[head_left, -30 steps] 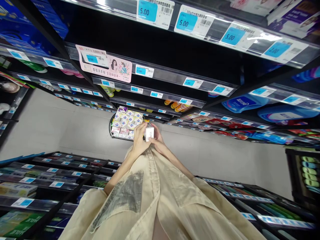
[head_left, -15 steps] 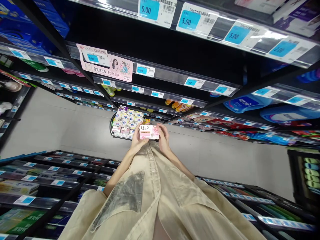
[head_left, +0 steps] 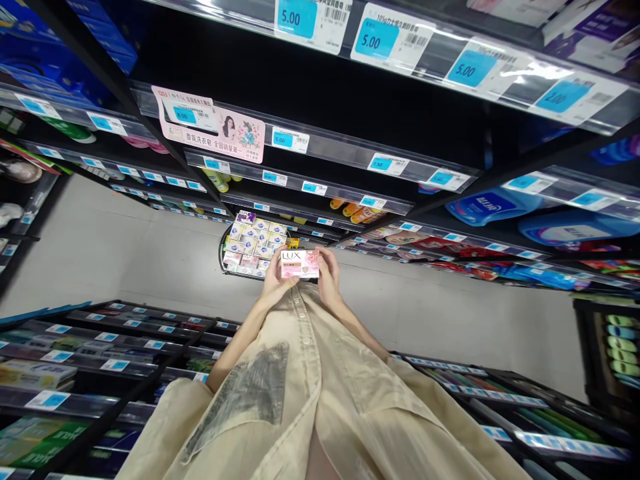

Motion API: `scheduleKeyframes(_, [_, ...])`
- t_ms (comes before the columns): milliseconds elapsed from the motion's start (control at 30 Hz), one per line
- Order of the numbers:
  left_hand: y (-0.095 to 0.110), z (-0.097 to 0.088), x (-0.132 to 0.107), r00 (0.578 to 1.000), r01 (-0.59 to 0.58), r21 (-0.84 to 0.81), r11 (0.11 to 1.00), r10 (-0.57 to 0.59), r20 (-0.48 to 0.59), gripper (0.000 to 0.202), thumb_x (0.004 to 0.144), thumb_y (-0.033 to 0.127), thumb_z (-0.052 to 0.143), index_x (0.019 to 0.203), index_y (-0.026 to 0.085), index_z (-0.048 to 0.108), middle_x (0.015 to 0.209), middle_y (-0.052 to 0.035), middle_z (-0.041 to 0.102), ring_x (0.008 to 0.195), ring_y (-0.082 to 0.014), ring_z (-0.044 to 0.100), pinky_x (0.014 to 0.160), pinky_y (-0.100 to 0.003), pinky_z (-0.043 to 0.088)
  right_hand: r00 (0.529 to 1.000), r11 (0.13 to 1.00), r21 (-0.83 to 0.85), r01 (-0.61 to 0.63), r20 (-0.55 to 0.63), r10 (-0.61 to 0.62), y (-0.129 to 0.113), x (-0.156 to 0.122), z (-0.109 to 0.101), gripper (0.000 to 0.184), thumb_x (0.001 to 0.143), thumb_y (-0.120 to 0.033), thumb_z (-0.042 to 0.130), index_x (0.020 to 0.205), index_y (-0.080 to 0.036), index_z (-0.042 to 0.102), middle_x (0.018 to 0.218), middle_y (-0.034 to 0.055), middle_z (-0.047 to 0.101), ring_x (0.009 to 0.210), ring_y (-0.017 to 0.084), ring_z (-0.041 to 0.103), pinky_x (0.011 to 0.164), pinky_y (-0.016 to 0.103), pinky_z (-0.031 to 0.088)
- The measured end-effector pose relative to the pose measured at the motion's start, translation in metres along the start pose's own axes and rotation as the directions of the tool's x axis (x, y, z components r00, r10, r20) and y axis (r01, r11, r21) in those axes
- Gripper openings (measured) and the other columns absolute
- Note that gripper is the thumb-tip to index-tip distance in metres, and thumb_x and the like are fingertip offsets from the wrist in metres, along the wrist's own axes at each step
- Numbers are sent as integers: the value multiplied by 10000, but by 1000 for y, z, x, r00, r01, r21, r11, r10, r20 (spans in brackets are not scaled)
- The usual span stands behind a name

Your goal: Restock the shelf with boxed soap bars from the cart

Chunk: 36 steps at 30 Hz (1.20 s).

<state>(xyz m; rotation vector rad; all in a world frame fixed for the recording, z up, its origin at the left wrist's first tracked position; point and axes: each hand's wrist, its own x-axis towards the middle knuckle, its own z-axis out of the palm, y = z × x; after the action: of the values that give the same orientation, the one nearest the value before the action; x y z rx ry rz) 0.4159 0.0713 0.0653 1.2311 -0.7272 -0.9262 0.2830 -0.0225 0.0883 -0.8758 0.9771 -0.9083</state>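
A pink Lux soap box (head_left: 299, 264) is held flat in front of my chest, its printed face towards me. My left hand (head_left: 277, 281) grips its left end with fingers curled round it. My right hand (head_left: 327, 277) grips its right end the same way. Just beyond the box stands a round basket (head_left: 221, 257) filled with several small white and pink soap boxes (head_left: 254, 243).
Black store shelves with blue price tags run along both sides of the aisle, holding bottles, blue refill packs (head_left: 487, 204) and boxed goods. A pink promotional sign (head_left: 213, 125) hangs on a shelf edge above left. The grey floor (head_left: 125, 260) lies between the shelf rows.
A second ago the box was turned end-on, showing a white side. Both hands have rotated it so its pink front faces me; since half a second ago it has barely moved.
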Motion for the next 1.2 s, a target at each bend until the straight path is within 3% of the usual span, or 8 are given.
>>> scheduleKeyframes(267, [0, -1, -4, 999, 40, -25, 999, -40, 17, 1073, 786, 657, 899, 1646, 239, 413, 1501, -185, 621, 1369, -343, 655, 1124, -439, 584, 999, 999, -30, 11, 34, -10, 3, -2, -1, 376, 868, -496, 802, 1183, -298, 749, 1060, 19, 765, 981, 236, 673, 876, 352, 546])
scheduleKeyframes(467, [5, 1, -7, 998, 57, -47, 997, -56, 9, 1122, 797, 623, 908, 1691, 226, 358, 1610, -204, 542, 1471, -358, 571, 1202, -427, 521, 996, 993, -100, 59, 65, -53, 6, -2, -6, 510, 870, -570, 796, 1269, -258, 744, 1092, 47, 789, 997, 236, 717, 867, 342, 582])
scheduleKeyframes(567, [2, 1, -7, 998, 57, -41, 998, -57, -3, 1128, 816, 604, 899, 1712, 237, 319, 1650, -199, 509, 1488, -356, 559, 1222, -427, 504, 994, 987, -131, 92, 76, -82, 8, -1, -7, 561, 871, -604, 795, 1310, -259, 745, 1162, 69, 814, 1061, 253, 741, 952, 378, 598])
scheduleKeyframes(700, [-12, 0, -7, 996, 30, 23, 999, -28, -89, 1109, 811, 573, 911, 1693, 221, 340, 1653, -208, 504, 1494, -352, 558, 1239, -440, 489, 994, 981, -164, 102, 60, -93, 11, -2, -7, 526, 866, -638, 793, 1222, -251, 799, 1318, 89, 807, 1274, 306, 711, 1148, 462, 536])
scheduleKeyframes(800, [-22, -2, -8, 988, -13, 109, 994, 29, -152, 984, 824, 582, 892, 1610, 193, 447, 1576, -213, 583, 1455, -341, 599, 1219, -447, 511, 992, 987, -135, 91, 97, -78, 12, -4, -6, 509, 885, -629, 780, 1232, -258, 807, 1373, 84, 790, 1364, 315, 674, 1213, 482, 489])
scheduleKeyframes(1000, [-21, -6, -11, 968, -191, 249, 950, 224, -114, 560, 932, 443, 809, 1402, 222, 600, 1425, -183, 702, 1353, -312, 684, 1159, -492, 562, 985, 999, 18, 34, 170, -37, 4, -9, -1, 501, 853, -591, 818, 1247, -282, 800, 1385, 81, 789, 1403, 339, 652, 1165, 505, 526])
scheduleKeyframes(1200, [-19, -7, -10, 952, -266, 289, 919, 298, -71, 465, 963, 330, 773, 1388, 231, 614, 1417, -168, 710, 1336, -293, 698, 1104, -461, 607, 982, 999, 47, 14, 187, -22, -4, -10, 1, 479, 846, -551, 809, 1238, -278, 781, 1379, 97, 785, 1378, 348, 662, 1109, 500, 542])
